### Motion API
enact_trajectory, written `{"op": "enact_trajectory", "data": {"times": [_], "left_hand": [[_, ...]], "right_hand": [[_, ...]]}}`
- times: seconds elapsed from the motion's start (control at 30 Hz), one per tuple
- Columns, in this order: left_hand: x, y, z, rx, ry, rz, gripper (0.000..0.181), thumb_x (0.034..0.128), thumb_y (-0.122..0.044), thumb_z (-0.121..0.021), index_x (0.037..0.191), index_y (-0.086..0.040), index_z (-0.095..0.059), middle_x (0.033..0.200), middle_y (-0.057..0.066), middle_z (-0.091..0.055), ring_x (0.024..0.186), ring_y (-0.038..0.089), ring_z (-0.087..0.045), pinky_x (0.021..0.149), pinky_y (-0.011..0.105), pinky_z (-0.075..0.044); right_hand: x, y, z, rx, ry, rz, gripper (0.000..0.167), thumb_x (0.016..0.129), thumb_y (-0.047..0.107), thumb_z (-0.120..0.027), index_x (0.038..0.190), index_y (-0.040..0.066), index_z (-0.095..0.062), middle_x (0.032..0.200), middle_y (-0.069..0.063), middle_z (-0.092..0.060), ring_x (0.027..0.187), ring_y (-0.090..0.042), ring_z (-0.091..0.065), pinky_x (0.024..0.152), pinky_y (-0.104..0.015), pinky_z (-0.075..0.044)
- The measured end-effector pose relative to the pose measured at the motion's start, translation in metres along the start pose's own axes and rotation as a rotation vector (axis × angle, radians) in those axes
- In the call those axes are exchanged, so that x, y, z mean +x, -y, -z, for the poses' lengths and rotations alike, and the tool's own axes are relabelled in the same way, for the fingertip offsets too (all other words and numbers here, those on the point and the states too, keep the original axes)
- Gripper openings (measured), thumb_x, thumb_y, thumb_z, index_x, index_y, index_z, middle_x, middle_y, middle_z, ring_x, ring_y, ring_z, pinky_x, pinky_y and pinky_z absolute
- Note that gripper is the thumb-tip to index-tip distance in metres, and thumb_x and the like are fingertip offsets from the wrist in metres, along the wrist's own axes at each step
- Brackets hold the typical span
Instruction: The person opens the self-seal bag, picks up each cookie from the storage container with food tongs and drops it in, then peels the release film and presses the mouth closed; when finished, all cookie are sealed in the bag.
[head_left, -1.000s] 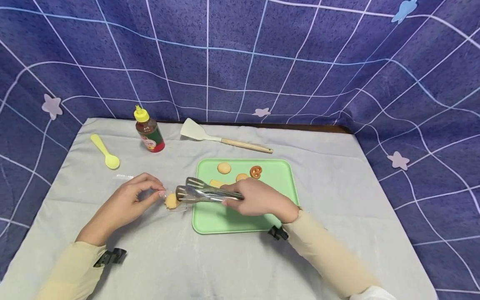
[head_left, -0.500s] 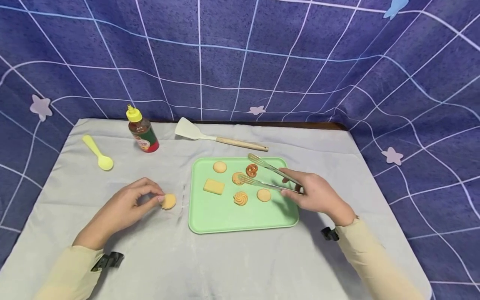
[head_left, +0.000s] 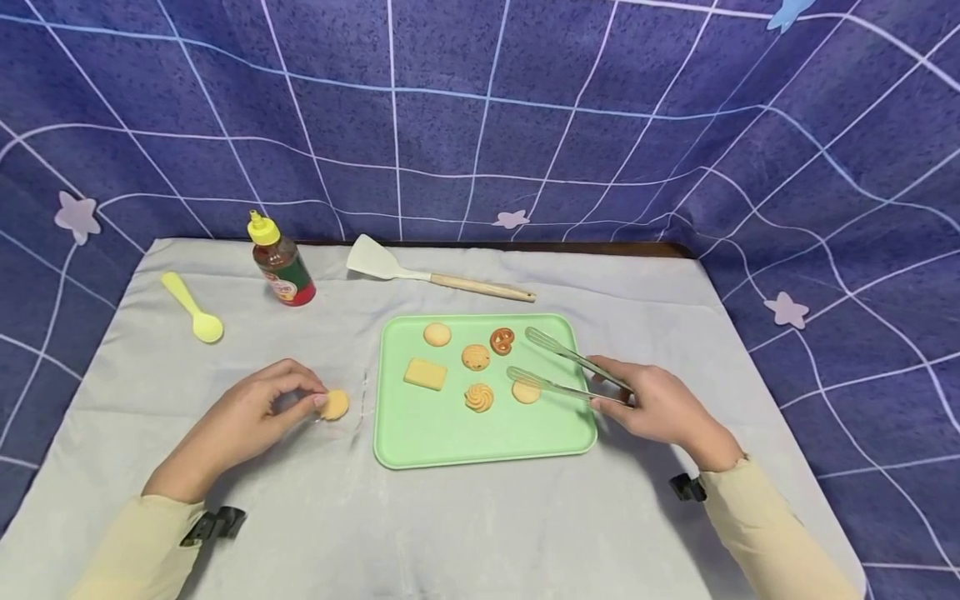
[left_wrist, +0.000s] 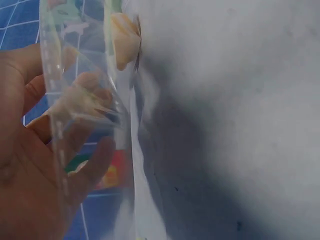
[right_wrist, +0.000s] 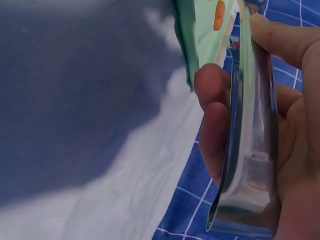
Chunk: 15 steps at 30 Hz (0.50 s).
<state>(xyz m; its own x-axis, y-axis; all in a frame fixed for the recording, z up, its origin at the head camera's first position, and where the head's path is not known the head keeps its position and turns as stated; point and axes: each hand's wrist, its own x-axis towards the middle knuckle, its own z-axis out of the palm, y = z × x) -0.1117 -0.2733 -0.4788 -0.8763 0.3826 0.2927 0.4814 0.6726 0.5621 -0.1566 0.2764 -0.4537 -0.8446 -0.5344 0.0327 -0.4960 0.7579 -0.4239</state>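
Observation:
My left hand (head_left: pixel 251 421) pinches a clear plastic bag (left_wrist: pixel 55 125) left of the green tray (head_left: pixel 442 442), fingertips beside a round cookie (head_left: pixel 335 405). The bag shows faintly in the head view; whether the fingertips also touch the cookie is unclear. Over the tray's right edge, my right hand (head_left: pixel 660 408) grips metal tongs (head_left: pixel 555 386), also seen in the right wrist view (right_wrist: pixel 252 150). Their arms are spread and hold nothing. One tong end overlaps a round cookie (head_left: pixel 526 392). Also on the tray lie a pretzel (head_left: pixel 502 340), a swirl cookie (head_left: pixel 478 397) and a rectangular biscuit (head_left: pixel 425 374).
A yellow spoon (head_left: pixel 207 327) lies at the left, near an upright sauce bottle (head_left: pixel 285 271) with a yellow cap. Behind the tray lies a white spatula (head_left: pixel 375 258) with a wooden handle. A blue gridded curtain (head_left: pixel 450 125) hangs past the table's back edge.
My right hand has moved right with the tongs, away from the left-hand cookie, over the tray to its right edge. The tong arms have spread. My left hand has stayed nearly still.

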Motion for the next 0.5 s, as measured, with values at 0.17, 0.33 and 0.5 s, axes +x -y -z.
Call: {"op": "enact_trajectory", "data": {"times": [0.17,0.33,0.5], "left_hand": [[0.001,0.001,-0.001,-0.006,-0.008,-0.022,0.017,0.0899,-0.011,-0.08,0.099,-0.024,-0.074,0.101,-0.017,-0.063,0.089,0.005,-0.06,0.08,0.024,-0.045],[0.001,0.002,-0.001,-0.009,-0.004,-0.007,0.016,0.0906,-0.012,-0.08,0.099,-0.025,-0.075,0.101,-0.017,-0.063,0.09,0.004,-0.06,0.081,0.023,-0.046],[0.003,0.003,-0.003,-0.012,-0.004,0.0,0.015,0.091,-0.011,-0.079,0.099,-0.023,-0.075,0.101,-0.017,-0.063,0.09,0.003,-0.06,0.081,0.022,-0.046]], "right_hand": [[-0.01,-0.002,0.0,0.034,0.025,0.009,0.06,0.093,0.042,-0.075,0.145,0.019,-0.057,0.073,0.012,-0.056,0.057,-0.004,-0.049,0.055,-0.027,-0.042],[-0.015,-0.004,0.001,0.063,0.07,0.008,0.062,0.092,0.042,-0.077,0.146,0.021,-0.056,0.069,0.012,-0.055,0.057,-0.006,-0.051,0.054,-0.027,-0.043],[-0.017,-0.007,0.003,0.076,0.11,-0.008,0.063,0.092,0.04,-0.077,0.147,0.021,-0.055,0.068,0.012,-0.055,0.057,-0.008,-0.053,0.053,-0.027,-0.043]]}}
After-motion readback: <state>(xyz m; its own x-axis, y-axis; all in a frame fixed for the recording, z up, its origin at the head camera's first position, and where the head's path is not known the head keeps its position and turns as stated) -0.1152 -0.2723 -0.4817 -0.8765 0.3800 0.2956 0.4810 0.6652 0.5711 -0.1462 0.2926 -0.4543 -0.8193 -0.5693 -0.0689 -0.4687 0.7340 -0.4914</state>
